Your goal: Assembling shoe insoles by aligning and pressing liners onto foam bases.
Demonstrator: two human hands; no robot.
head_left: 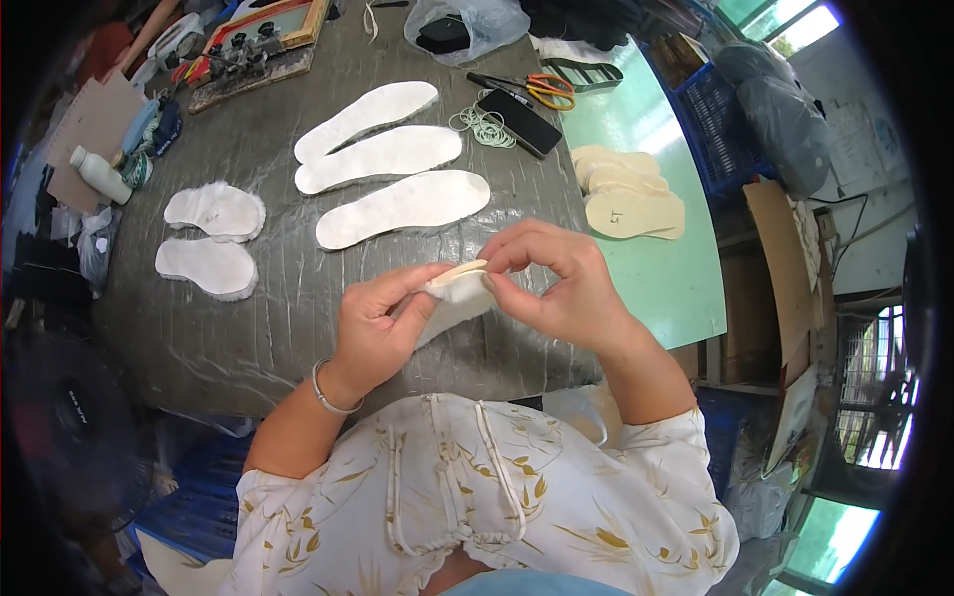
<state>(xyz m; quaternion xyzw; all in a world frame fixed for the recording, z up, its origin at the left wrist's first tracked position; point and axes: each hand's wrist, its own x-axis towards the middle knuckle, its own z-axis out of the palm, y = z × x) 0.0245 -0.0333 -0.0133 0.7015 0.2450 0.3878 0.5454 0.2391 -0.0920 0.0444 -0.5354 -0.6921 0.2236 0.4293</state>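
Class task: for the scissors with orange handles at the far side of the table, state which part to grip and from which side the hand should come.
Grip the scissors by the orange handle loops, coming from the right. The loops lie at the right end, over the edge of the green board, and the blades point left toward the black phone. From the right the hand probably meets the loops first, not the blades.

A grey-covered table [248, 328] bears three white insoles [402, 207], two fuzzy pieces [214, 211], scissors [550, 89], rubber bands [484, 126].
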